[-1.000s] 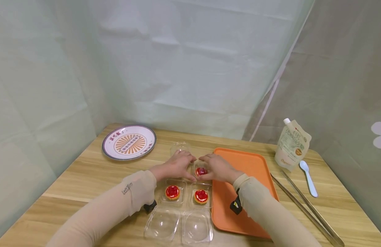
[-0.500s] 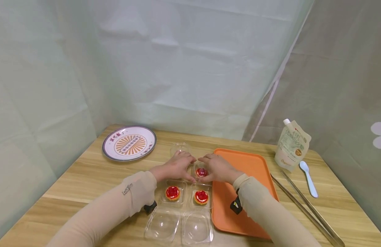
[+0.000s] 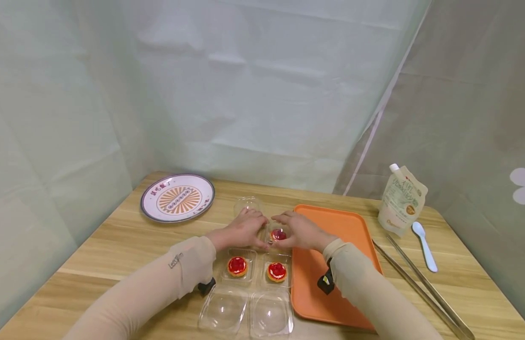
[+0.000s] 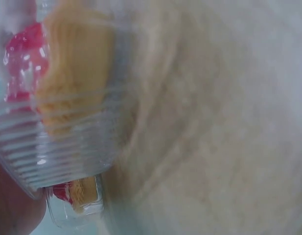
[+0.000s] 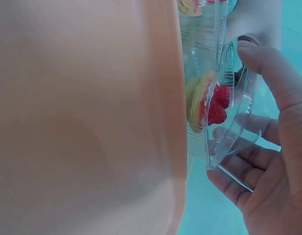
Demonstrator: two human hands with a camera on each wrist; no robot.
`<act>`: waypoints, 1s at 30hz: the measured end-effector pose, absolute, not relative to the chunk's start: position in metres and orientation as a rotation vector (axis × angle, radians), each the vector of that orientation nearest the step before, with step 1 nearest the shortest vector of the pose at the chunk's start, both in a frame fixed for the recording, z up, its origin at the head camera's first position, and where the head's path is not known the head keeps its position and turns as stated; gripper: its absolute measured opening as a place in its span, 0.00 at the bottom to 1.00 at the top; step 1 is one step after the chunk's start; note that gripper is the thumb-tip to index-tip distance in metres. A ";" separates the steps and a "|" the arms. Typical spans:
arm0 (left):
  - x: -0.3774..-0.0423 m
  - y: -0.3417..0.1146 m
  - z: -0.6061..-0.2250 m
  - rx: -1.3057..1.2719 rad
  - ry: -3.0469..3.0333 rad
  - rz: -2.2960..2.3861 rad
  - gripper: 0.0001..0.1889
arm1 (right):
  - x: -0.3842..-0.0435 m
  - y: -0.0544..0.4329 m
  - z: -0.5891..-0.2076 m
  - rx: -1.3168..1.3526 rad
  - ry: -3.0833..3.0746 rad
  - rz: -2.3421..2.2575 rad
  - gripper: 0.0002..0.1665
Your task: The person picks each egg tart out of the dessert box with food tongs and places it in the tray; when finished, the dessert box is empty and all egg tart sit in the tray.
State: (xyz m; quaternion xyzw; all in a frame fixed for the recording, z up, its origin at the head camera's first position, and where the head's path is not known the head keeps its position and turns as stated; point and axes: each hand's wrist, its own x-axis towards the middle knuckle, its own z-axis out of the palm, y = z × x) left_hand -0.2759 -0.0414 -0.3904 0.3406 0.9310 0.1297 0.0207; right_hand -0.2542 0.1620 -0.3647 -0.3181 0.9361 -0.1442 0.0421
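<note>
A clear plastic clamshell box, its lid down over a tart with red topping, lies between both hands. My right hand grips its right side, thumb at the front and fingers at the back. From the left, my left hand holds the same box, thumb at the front corner. Nearer me, two open clamshells hold a left tart and a right tart. Their lids, a left lid and a right lid, lie folded toward me. Another clear lid shows behind my left hand, which hides what is beneath.
An orange tray lies right beside the boxes, under my right forearm. Long metal tongs, a pale blue spoon and a capped pouch are farther right. A patterned plate sits at the back left of the wooden table.
The tart in the held box has shifted very slightly away from me. Both hands stay almost in place around the box.
</note>
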 end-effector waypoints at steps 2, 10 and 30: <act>-0.276 -0.042 -0.390 1.054 2.889 0.409 0.37 | -0.254 0.162 -0.364 -0.960 2.854 -0.460 0.43; -0.275 -0.043 -0.389 1.063 2.871 0.425 0.40 | -0.254 0.166 -0.365 -0.894 2.835 -0.514 0.45; -0.273 -0.047 -0.382 1.135 2.839 0.463 0.41 | -0.246 0.179 -0.343 -0.856 2.897 -0.606 0.43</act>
